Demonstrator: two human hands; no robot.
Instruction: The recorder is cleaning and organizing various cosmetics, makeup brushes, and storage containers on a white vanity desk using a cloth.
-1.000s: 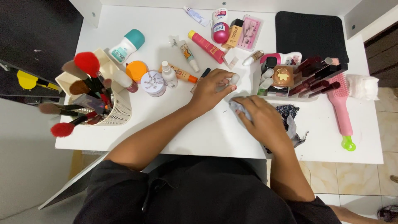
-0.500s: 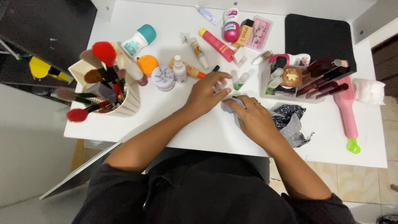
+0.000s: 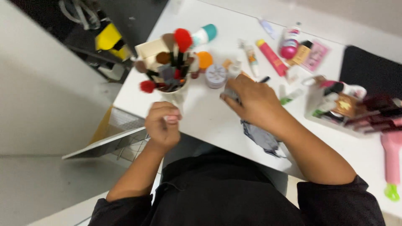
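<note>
My left hand [image 3: 162,127] is curled over the near left edge of the white table [image 3: 205,119], just below the brush holder [image 3: 175,95]. It is closed round a small pale item [image 3: 171,118] that is too blurred to identify. My right hand [image 3: 252,101] presses on the table in front of the round lilac jar [image 3: 216,76]. It grips a grey cloth [image 3: 261,139], which trails back under my wrist and over the table's near edge.
The holder is crowded with makeup brushes [image 3: 183,38]. Behind my hands lie an orange lid [image 3: 204,59], a pink tube [image 3: 272,56] and small bottles. At the right are a clear organiser [image 3: 331,106], a black pad [image 3: 370,71] and a pink hairbrush [image 3: 392,155].
My left hand has pulled back from mid-table to the near left edge, closed on a small item. My right hand has slid left with the cloth. The camera has swung left and tilted.
</note>
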